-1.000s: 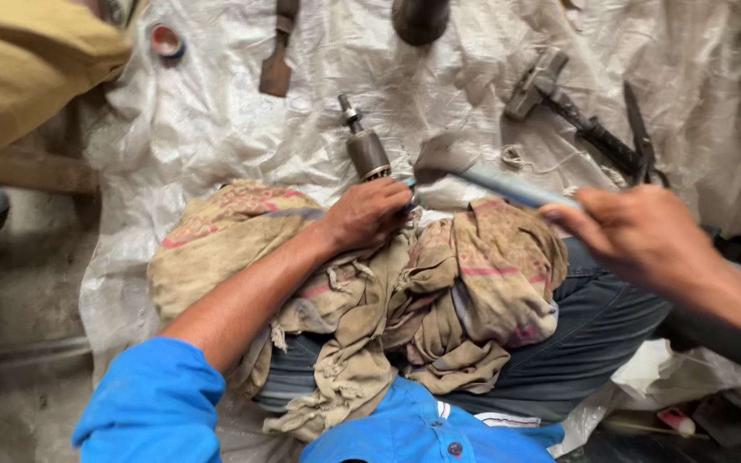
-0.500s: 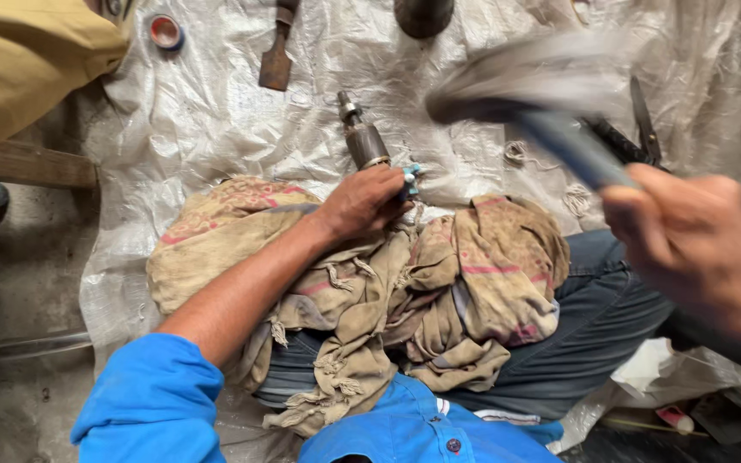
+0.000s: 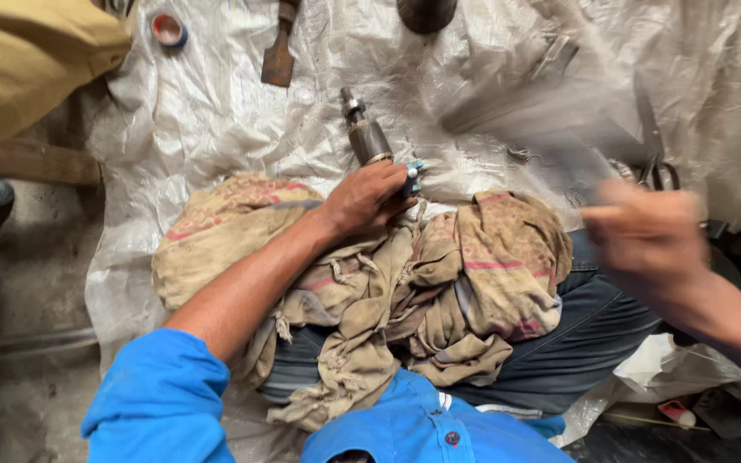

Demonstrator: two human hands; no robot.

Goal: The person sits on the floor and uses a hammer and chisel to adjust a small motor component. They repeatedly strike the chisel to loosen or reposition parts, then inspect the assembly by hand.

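Oddly, right hand (image 3: 645, 236) and hammer (image 3: 516, 107) blur.

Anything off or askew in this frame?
Nothing damaged or spilled. The right hand and the tool it swings are motion-blurred. The left hand pins the metal cylindrical part against a crumpled, stained cloth.

motor shaft (image 3: 365, 135) on plastic sheet (image 3: 216, 111), cloth (image 3: 370, 291) on lap before it, chisel (image 3: 280, 53) behind-left, scissors (image 3: 655, 146) right
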